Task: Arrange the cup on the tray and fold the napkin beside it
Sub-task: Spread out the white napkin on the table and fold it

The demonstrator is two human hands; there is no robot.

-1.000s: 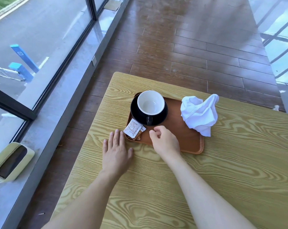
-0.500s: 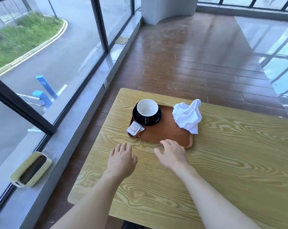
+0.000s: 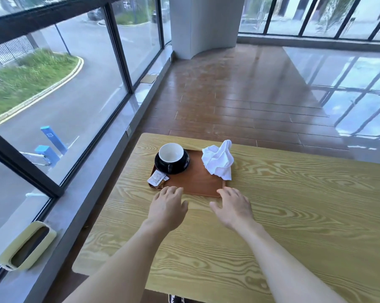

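A brown tray (image 3: 193, 182) lies on the far left part of the wooden table (image 3: 294, 204). A cup (image 3: 171, 154), white inside and black outside, stands on a black saucer (image 3: 184, 164) at the tray's far left corner. A crumpled white napkin (image 3: 218, 161) sits upright over the tray's right edge. Sugar packets (image 3: 156, 178) lie at the tray's near left corner. My left hand (image 3: 167, 207) is spread, fingertips at the tray's near edge. My right hand (image 3: 234, 207) is spread too, fingertips at the tray's near right corner. Neither holds anything.
Large windows (image 3: 75, 95) run along the left with a grey sill below them. A yellow-green case (image 3: 27, 246) lies on that sill. Brown plank floor (image 3: 228, 101) stretches beyond the table, with a white pillar (image 3: 202, 25) at the back.
The view has pulled back and tilted up. My right hand left the tray near the cup and went to the tray's near right corner; my left hand shifted right along the near edge.
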